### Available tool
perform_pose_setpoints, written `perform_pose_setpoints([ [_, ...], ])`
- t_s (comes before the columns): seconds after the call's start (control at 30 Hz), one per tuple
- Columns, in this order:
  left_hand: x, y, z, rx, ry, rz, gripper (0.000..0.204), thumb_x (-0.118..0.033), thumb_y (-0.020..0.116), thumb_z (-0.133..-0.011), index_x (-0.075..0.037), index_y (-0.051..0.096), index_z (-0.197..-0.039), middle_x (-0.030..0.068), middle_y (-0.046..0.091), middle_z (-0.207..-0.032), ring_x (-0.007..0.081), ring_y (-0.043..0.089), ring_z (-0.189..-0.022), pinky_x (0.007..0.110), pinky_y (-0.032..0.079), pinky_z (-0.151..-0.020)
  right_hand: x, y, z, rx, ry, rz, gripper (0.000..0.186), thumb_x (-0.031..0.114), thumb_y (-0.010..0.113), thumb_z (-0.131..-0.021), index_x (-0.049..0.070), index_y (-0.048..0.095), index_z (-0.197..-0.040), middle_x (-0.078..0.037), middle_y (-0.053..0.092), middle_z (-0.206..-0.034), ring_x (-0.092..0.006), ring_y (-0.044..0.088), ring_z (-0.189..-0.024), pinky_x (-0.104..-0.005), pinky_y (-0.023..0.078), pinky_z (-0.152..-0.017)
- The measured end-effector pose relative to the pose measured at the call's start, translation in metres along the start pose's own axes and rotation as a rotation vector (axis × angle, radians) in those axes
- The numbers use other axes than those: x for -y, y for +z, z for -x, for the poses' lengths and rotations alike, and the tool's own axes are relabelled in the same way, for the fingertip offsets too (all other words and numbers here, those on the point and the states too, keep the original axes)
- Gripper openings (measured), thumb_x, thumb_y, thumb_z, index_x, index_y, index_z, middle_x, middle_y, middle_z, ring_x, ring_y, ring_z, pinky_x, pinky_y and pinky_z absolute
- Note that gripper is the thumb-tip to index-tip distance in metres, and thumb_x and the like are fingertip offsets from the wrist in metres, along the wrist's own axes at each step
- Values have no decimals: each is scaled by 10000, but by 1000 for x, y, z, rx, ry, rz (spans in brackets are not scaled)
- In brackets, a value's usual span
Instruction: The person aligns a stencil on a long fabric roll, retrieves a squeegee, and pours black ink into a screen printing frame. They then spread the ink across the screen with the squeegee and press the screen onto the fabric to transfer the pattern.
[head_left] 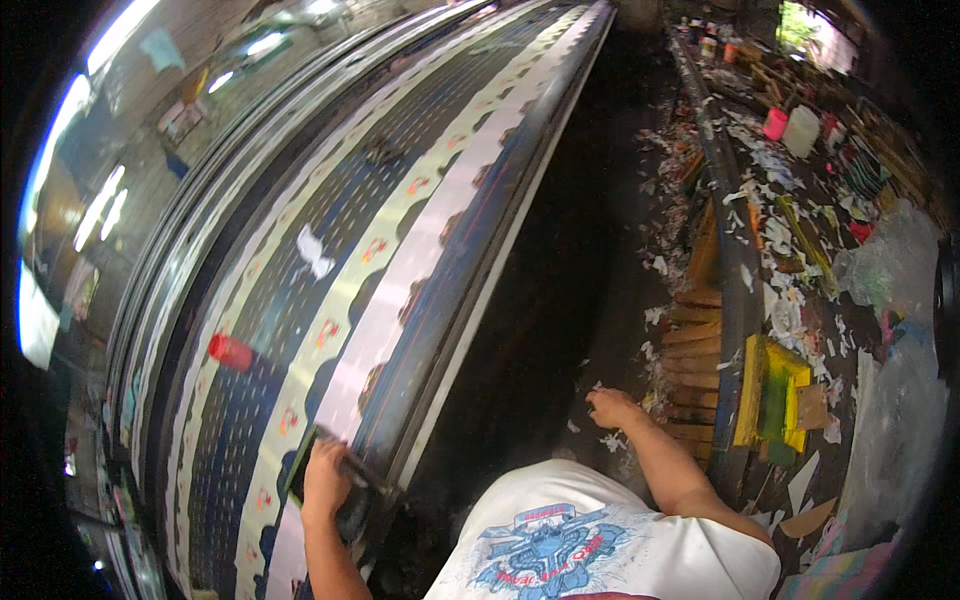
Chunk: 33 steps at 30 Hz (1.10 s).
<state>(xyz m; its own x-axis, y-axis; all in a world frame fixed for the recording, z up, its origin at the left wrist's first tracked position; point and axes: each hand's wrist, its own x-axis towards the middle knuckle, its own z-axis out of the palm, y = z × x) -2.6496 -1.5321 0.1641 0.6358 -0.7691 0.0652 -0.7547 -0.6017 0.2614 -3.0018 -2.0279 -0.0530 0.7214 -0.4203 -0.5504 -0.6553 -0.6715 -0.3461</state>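
Note:
My left hand (328,478) is closed round the dark edge of a frame-like piece (301,462) at the near end of a long printing table. Most of that piece is hidden by the hand and forearm. Patterned fabric (372,245) stretches along the table, with dark dashed bands, cream borders and a pale pink strip. A red plastic container (230,351) lies on its side on the fabric, and a white crumpled scrap (314,252) is farther up. My right hand (610,408) hangs over the dark aisle, fingers loosely bent, nothing visible in it.
A metal rail (500,245) edges the table beside the dark aisle. On the right, a cluttered bench holds paper scraps, a yellow frame (752,392), a white jug (801,132), a pink container (776,123) and clear plastic sheeting (905,270). Wooden slats (692,348) sit below its edge.

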Motion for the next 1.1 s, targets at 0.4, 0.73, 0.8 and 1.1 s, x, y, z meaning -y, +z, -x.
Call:
perform_pose_setpoints([
  [0.4,-57,-3,-116,-256,47,-116,393,151,611,-790,-14,784,-1102,225,798,-1274,475,698,-1274,556,570,-1106,-44,-109,-85,54,-119,-91,499,230,785,-1043,92,717,-1518,-210,766,-1461,-422,708,-1397,-545,570,-1182],
  [0.73,-122,76,-403,-422,251,71,193,112,723,-789,-52,706,-889,145,734,-910,408,699,-913,526,563,-876,-115,-310,-190,-325,-251,-39,422,193,765,-1067,60,729,-1466,-204,763,-1435,-433,721,-1340,-546,589,-1141],
  [0.8,-164,85,-475,-433,287,171,164,99,739,-793,-47,706,-861,151,725,-891,414,692,-891,527,547,-827,-143,-337,-191,-295,-215,-20,414,197,744,-1084,61,725,-1474,-206,760,-1433,-438,713,-1347,-556,580,-1142],
  [1.1,-398,153,-753,-177,864,469,188,8,864,-820,-74,792,-972,134,807,-971,407,773,-964,515,616,-894,-289,-363,-241,-216,13,-305,444,225,741,-1080,78,725,-1498,-197,759,-1470,-428,724,-1339,-548,578,-1143],
])
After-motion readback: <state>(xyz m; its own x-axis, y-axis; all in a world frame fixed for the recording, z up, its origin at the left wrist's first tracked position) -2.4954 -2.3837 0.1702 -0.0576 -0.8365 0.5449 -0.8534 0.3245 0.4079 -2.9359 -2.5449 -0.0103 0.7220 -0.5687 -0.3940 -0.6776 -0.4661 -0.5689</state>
